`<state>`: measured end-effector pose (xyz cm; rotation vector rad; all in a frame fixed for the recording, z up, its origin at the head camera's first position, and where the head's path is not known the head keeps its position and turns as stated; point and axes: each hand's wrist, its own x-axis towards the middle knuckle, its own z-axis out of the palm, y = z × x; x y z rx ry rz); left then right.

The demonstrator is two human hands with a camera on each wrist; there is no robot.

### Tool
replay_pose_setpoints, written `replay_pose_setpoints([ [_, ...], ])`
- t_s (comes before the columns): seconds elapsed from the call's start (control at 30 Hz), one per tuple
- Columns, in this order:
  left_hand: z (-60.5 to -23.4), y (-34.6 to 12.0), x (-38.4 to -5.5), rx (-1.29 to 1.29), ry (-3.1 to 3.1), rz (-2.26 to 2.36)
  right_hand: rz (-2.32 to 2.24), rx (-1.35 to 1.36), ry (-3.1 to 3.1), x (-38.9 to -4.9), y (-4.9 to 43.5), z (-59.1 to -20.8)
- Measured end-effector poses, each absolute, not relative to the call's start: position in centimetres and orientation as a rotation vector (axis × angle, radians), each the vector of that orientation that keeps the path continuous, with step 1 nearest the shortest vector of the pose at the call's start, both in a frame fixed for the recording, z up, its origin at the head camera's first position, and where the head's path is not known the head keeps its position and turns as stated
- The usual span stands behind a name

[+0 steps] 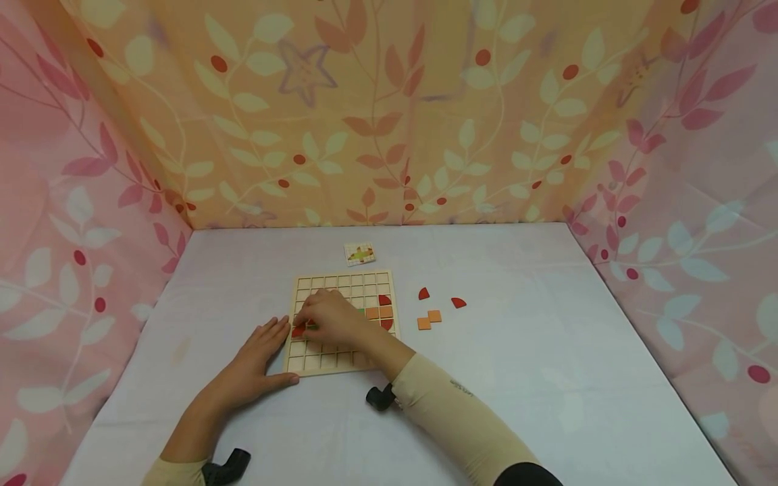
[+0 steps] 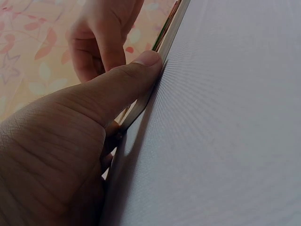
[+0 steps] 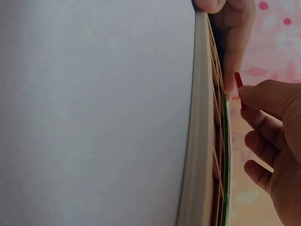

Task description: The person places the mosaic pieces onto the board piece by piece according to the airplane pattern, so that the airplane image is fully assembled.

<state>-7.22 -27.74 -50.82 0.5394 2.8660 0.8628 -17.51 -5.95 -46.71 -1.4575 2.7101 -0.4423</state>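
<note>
My right hand [image 1: 337, 320] is over the left part of a wooden grid board [image 1: 313, 362]. In the right wrist view its thumb and finger pinch a thin red piece [image 3: 238, 81] beside the board. My left hand [image 1: 252, 364] rests at the board's near left corner. Its fingers lie straight along the left side, and the thumb touches the front edge. Red quarter-round pieces [image 1: 385, 300] and orange squares [image 1: 385, 312] lie in cells at the board's right. Green shows beside my right hand, which hides much of the middle.
Right of the board lie two loose red quarter-rounds [image 1: 423, 293] and two loose orange squares [image 1: 424, 324]. A small pattern card [image 1: 360, 254] sits behind the board. White cloth covers the table [image 1: 516, 378], with patterned curtains [image 1: 389, 135] around it.
</note>
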Motion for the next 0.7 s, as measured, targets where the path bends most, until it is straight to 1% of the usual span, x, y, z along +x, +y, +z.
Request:
replay_pose_setpoints([
  [0.7, -50.93, -27.86, -7.22, 0.555, 2.867, 0.871, -0.398, -1.404, 2.713, -17.63, -6.74, -47.66],
])
